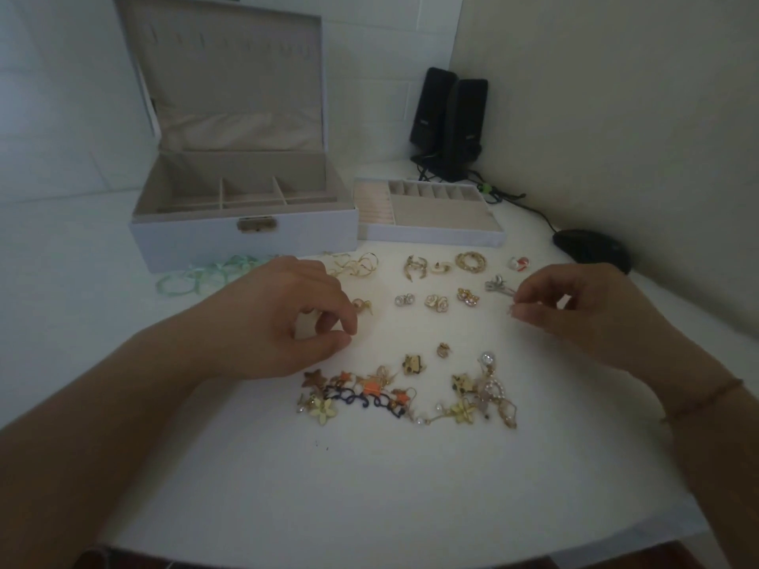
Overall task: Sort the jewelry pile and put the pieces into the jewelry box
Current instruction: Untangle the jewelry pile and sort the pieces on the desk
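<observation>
The jewelry pile (pixel 410 394) is lying on the white table (pixel 369 486), a tangle of star and flower charms, pearls and gold pieces, just below and between the two hands. The left hand (pixel 283 322) is hovering over the table just above the pile's left end, its fingers curled with thumb and forefinger nearly meeting; whether it is pinching anything I cannot tell. A small gold earring (pixel 362 305) is lying just beside its fingertips. The right hand (pixel 575 310) is pinching a tiny piece (pixel 511 309) between thumb and forefinger, right beside a silver clip (pixel 497 286). Sorted earring pairs (pixel 435 301) are sitting in rows between the hands and farther back. The jewelry box (pixel 242 236) is standing open behind the left hand, lid raised, with its removed tray (pixel 431 217) touching its right side. Green ribbon (pixel 205 273) is lying in front of the box.
</observation>
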Motion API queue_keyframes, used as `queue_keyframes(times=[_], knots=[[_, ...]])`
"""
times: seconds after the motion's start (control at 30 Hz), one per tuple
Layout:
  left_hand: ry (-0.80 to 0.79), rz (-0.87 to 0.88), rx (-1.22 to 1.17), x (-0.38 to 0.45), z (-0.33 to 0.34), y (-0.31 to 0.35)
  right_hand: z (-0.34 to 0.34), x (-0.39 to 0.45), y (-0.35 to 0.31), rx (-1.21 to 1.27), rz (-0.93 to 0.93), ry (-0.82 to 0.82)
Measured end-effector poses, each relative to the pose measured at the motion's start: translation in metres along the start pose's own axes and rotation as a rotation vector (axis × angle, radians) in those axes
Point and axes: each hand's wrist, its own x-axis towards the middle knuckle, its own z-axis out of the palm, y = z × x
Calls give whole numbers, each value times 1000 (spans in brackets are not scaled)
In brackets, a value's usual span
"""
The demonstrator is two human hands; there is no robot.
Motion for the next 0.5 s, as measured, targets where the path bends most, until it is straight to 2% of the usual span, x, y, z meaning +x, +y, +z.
queue_keyframes(times=[0.13,0.27,0.4,0.5], knots=[[-6,4,2,0,1,0,10,-2,11,-122,22,-3],[-5,-6,1,0,1,-1,10,-6,10,-201,-218,29],[-6,-5,-3,0,1,0,9,-18,6,-30,-436,-271],[-9,-3,-1,0,1,0,10,-16,9,-77,-471,-321]])
